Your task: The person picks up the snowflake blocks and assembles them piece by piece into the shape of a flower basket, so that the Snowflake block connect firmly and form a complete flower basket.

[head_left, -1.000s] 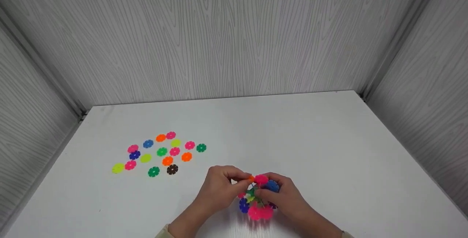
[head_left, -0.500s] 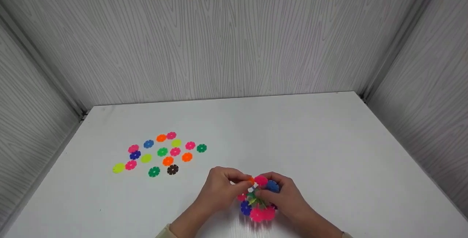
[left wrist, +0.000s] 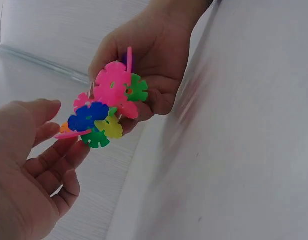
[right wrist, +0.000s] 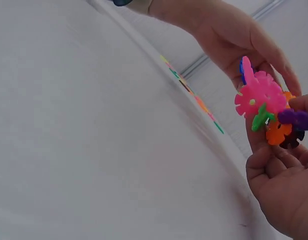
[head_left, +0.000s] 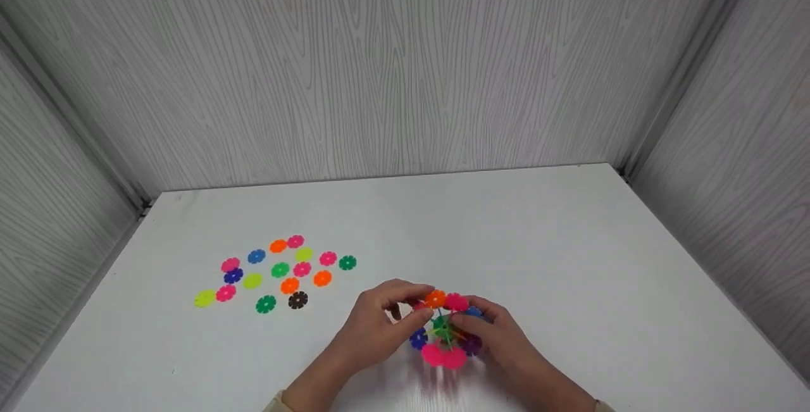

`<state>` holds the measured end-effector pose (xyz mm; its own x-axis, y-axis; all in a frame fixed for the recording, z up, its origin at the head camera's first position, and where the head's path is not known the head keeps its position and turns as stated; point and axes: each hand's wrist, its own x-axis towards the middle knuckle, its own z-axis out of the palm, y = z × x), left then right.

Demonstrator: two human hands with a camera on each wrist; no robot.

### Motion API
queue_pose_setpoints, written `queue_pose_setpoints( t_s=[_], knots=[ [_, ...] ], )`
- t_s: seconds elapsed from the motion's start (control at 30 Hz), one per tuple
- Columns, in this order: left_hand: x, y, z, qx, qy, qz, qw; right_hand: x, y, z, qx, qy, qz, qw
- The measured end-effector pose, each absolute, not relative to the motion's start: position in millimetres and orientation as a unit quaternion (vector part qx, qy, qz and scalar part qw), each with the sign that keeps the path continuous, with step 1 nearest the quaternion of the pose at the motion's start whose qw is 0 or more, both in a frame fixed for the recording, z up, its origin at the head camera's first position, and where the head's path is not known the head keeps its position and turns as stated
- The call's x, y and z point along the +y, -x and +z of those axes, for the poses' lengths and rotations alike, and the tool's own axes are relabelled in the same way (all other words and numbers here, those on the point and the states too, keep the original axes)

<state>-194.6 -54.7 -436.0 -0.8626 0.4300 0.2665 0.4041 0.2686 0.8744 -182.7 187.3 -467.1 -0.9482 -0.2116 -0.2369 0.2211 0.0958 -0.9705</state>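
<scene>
A ball-like cluster of interlocking plastic snowflake discs (head_left: 443, 330) in pink, orange, blue, green, purple and yellow is up off the table near its front edge. My right hand (head_left: 506, 336) grips it from the right, thumb over the green disc in the middle. At the cluster's upper left, my left hand (head_left: 386, 323) has thumb and forefinger spread beside an orange disc (head_left: 435, 299). In the left wrist view the left fingers (left wrist: 59, 160) lie loosely bent next to the cluster's pink edge. The right wrist view shows pink discs (right wrist: 261, 95) on the cluster's near side.
Several loose snowflake discs lie flat at the table's left, among them a brown disc (head_left: 298, 300) and a dark green disc (head_left: 266, 304). The white table (head_left: 538, 241) is walled by grey wood-grain panels (head_left: 380, 70) at the back and sides.
The left thumb and forefinger have parted from the orange disc, which now shows whole at the cluster's top. The cluster has turned a little in the right hand, its green centre facing up.
</scene>
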Motion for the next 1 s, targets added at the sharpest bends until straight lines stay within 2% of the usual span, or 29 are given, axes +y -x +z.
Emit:
queue_pose_setpoints(
  t_s=[0.1,0.23,0.4,0.57,0.73,0.87,1.0],
  knots=[
    [-60.2,195.8,-436.3,0.783,-0.31,0.539,-0.009,188.3,184.0,-465.2,0.725,-0.045,-0.672,0.145],
    [-64.2,196.2,-436.9,0.77,-0.362,0.525,0.006,191.1,188.0,-466.0,0.685,-0.036,-0.714,0.14],
    [-61.7,197.1,-440.5,0.783,-0.381,0.491,0.03,194.3,189.2,-466.1,0.581,0.017,-0.793,0.184],
    [-58.6,198.8,-442.4,0.796,-0.372,0.477,0.002,196.4,189.0,-463.5,0.601,0.058,-0.764,0.225],
    [-60.6,201.2,-440.1,0.789,-0.374,0.487,-0.023,198.3,187.8,-462.2,0.618,0.139,-0.728,0.262],
    [-63.7,203.0,-436.1,0.781,-0.367,0.505,-0.025,198.2,185.2,-462.3,0.606,0.139,-0.74,0.257],
    [-68.6,203.0,-431.3,0.78,-0.338,0.527,-0.02,195.5,185.6,-464.3,0.612,0.11,-0.756,0.205]
  ],
)
